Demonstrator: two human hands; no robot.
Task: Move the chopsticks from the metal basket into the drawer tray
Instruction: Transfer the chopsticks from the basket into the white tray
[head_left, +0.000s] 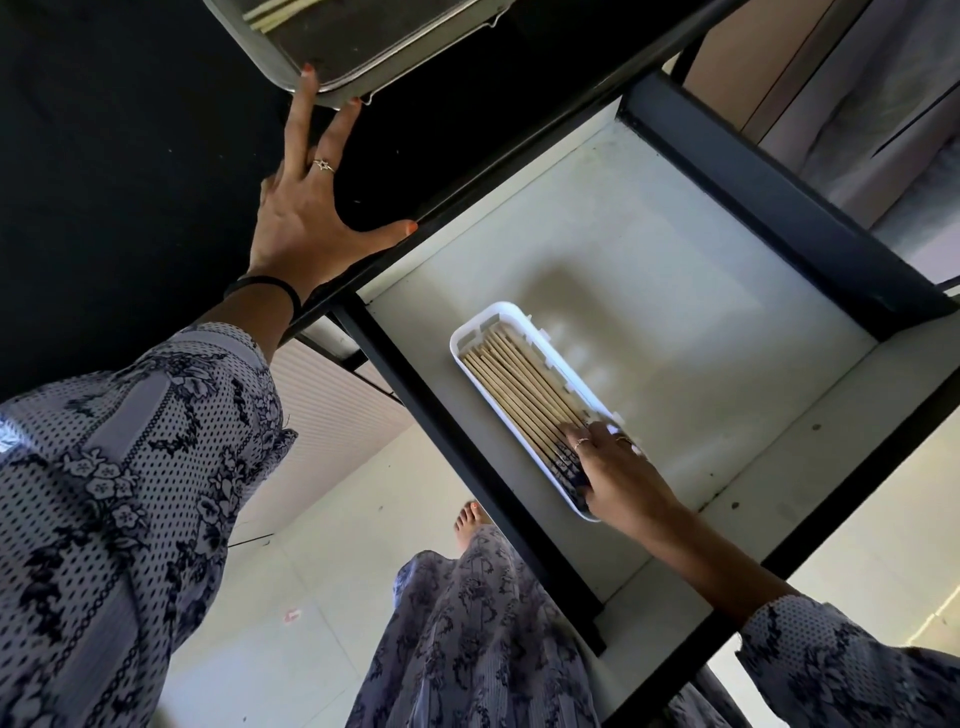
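Observation:
A white plastic drawer tray (464, 338) lies in the open drawer, filled with several wooden chopsticks (519, 387) lying side by side. My right hand (615, 475) rests on the near end of the tray, fingertips pressed on the dark ends of the chopsticks. My left hand (311, 218) is spread flat on the black countertop, fingers apart, its fingertips touching the rim of the metal basket (332, 83) at the top of the view. A few pale chopsticks (272, 13) show inside that basket.
The drawer (649, 249) has a pale floor and dark frame rails around it. The black countertop (104, 156) fills the upper left. Below are a pale tiled floor (311, 597), my patterned dress and a bare foot.

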